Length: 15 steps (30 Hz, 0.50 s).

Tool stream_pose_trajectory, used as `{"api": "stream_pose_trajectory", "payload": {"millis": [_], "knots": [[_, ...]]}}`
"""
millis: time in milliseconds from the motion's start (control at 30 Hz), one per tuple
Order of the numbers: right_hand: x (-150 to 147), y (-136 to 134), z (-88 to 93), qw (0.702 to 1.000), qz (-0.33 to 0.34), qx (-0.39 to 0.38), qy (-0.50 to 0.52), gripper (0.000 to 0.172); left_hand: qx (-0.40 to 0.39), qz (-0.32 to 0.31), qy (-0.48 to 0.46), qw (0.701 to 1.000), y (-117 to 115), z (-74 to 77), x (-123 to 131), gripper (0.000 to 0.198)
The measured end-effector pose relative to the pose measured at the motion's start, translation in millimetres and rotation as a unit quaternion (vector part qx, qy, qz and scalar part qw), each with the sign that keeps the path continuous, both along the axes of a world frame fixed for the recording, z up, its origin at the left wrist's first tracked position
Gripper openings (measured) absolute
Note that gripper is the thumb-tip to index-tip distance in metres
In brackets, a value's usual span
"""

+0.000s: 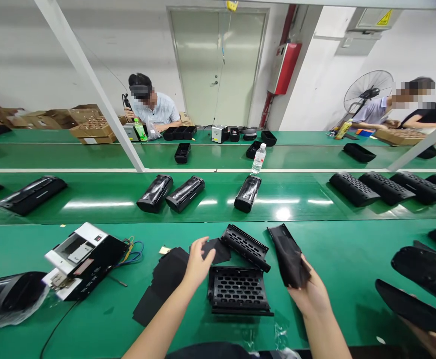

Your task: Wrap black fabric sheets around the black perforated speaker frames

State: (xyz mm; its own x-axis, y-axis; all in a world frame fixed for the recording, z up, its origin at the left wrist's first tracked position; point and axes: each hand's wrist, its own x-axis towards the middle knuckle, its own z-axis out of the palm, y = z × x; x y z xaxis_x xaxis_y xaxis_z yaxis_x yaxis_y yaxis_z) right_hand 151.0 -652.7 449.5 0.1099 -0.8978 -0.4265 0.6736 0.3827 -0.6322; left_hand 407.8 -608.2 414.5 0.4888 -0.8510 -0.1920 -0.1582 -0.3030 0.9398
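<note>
My left hand [197,263] pinches a thin black sheet [218,250] by its edge, just above a black perforated plastic grille [238,290] that lies flat on the green bench [128,319]. My right hand [310,294] grips a curved black shell piece [288,257], holding it tilted with its far end pointing away. A second perforated black part [245,247] lies slanted between the two hands. A loose stack of black sheets [165,281] lies left of my left forearm.
A white and black device with coloured wires [85,259] sits at left, beside a bagged black housing [10,296]. Black cylinders [248,193] and ribbed covers [353,189] lie on the conveyor. More black shells [423,269] lie right. Other people work at the far bench.
</note>
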Motion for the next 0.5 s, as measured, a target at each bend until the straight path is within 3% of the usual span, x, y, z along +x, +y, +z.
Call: {"api": "stream_pose_trajectory", "payload": {"millis": [67,133,200,233,367,500], "knots": [[18,11,7.2,0.998,0.057,0.008,-0.030,0.021,-0.023,-0.070,0.156,0.985,9,16.6,-26,0.055],[34,22,12.6,0.990,0.131,0.009,-0.053,0.027,-0.016,-0.133,0.340,0.931,17,30.1,-51,0.060],[43,29,15.8,0.982,0.177,0.008,-0.069,0.031,-0.008,-0.149,0.465,0.873,25,41.2,-66,0.053],[44,30,16.9,0.980,0.183,0.009,-0.072,0.031,-0.009,-0.132,0.495,0.859,29,46.3,-70,0.046],[40,31,20.4,0.988,0.125,0.027,-0.087,0.022,-0.026,-0.032,0.470,0.882,38,66.6,-60,0.027],[34,34,25.3,0.987,0.110,0.039,-0.108,0.036,-0.035,-0.038,0.408,0.912,43,83.3,-40,0.028]]}}
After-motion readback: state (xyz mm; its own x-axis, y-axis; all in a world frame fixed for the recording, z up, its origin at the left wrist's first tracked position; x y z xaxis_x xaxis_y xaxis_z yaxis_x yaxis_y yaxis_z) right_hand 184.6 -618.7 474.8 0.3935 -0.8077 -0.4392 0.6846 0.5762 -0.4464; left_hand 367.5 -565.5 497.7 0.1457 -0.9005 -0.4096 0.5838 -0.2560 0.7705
